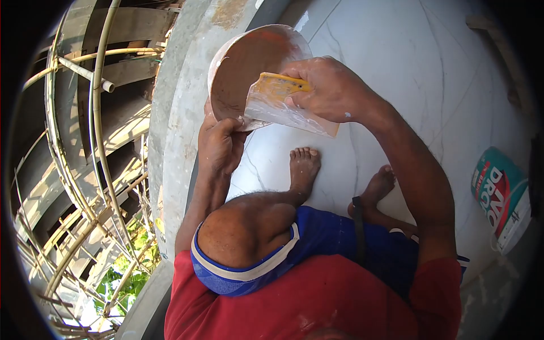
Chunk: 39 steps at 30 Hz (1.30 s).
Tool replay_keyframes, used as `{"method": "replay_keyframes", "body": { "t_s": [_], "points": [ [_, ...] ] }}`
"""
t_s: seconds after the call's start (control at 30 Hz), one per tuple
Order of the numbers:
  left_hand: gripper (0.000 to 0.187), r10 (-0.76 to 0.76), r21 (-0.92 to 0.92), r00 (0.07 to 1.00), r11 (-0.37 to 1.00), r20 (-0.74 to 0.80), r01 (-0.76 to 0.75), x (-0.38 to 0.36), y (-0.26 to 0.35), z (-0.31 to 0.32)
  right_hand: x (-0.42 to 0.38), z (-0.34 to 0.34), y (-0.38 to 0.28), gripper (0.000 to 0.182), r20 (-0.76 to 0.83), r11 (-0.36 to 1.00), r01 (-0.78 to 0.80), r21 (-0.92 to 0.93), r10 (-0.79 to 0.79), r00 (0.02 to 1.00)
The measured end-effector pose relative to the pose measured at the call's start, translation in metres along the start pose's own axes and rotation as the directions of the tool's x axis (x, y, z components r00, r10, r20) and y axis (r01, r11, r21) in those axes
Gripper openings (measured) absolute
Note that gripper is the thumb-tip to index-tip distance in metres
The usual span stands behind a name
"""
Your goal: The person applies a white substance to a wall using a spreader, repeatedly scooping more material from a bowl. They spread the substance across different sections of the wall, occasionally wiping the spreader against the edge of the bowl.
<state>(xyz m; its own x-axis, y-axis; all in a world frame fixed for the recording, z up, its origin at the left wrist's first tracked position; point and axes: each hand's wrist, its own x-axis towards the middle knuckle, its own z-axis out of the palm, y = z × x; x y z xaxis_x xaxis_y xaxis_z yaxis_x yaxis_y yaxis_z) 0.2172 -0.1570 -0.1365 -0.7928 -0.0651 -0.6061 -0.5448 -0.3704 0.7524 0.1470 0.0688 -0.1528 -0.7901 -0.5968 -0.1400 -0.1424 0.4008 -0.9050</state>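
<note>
My left hand (220, 141) grips the lower rim of a round bowl (241, 68), thumb on the edge. The bowl is tilted, its brownish inside facing me, with whitish smears along the rim and outside. Closed around the top edge of a yellow plastic scraper (269, 90) is my right hand (328, 85). White paste coats much of the scraper's wide blade, which overlaps the bowl's right side in this view. White flecks show on the fingers of my right hand.
Pale veined tiles (391, 51) cover the floor around my bare feet. A teal and white bucket (498, 195) stands at the right. To the left runs a concrete ledge (184, 73), with bamboo scaffolding (96, 107) beyond and below it. A wooden piece (498, 51) lies at the upper right.
</note>
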Motion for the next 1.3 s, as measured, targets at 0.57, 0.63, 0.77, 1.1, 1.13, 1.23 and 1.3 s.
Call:
{"method": "replay_keyframes", "body": {
  "t_s": [0.57, 0.63, 0.77, 1.1, 1.13, 1.23, 1.3],
  "points": [
    [0.077, 0.0, 0.105, 0.998, 0.994, 0.067, -0.007, 0.002, -0.002, 0.009, -0.007, -0.002, 0.034, 0.038, 0.148, 0.8, -0.268, 0.537, 0.223, 0.964],
    [0.078, 0.003, 0.108, 0.997, 0.994, 0.08, -0.011, 0.003, -0.002, 0.01, -0.008, 0.0, 0.036, 0.039, 0.156, 0.76, -0.27, 0.591, 0.22, 0.963],
    [0.077, -0.029, 0.042, 0.99, 0.999, 0.136, 0.024, 0.004, 0.0, 0.011, -0.008, -0.001, 0.038, 0.04, 0.172, 0.763, -0.273, 0.586, 0.212, 0.962],
    [0.073, -0.035, 0.037, 0.998, 0.999, -0.05, 0.037, -0.006, 0.011, -0.018, -0.022, -0.019, 0.082, 0.038, 0.213, 0.486, -0.225, 0.844, 0.081, 0.974],
    [0.069, -0.033, 0.012, 0.993, 0.999, -0.114, 0.035, -0.011, 0.015, -0.03, -0.021, -0.02, 0.095, 0.042, 0.171, 0.331, -0.177, 0.927, 0.048, 0.984],
    [0.067, 0.088, -0.007, 0.98, 0.996, -0.177, -0.091, -0.037, 0.034, -0.067, -0.019, -0.008, 0.123, 0.046, -0.018, 0.221, -0.031, 0.975, 0.213, 0.977],
    [0.075, 0.137, -0.073, 0.954, 0.984, -0.268, -0.162, -0.059, 0.047, -0.087, -0.012, 0.019, 0.13, 0.05, -0.061, 0.274, -0.022, 0.962, 0.291, 0.955]
  ]
}}
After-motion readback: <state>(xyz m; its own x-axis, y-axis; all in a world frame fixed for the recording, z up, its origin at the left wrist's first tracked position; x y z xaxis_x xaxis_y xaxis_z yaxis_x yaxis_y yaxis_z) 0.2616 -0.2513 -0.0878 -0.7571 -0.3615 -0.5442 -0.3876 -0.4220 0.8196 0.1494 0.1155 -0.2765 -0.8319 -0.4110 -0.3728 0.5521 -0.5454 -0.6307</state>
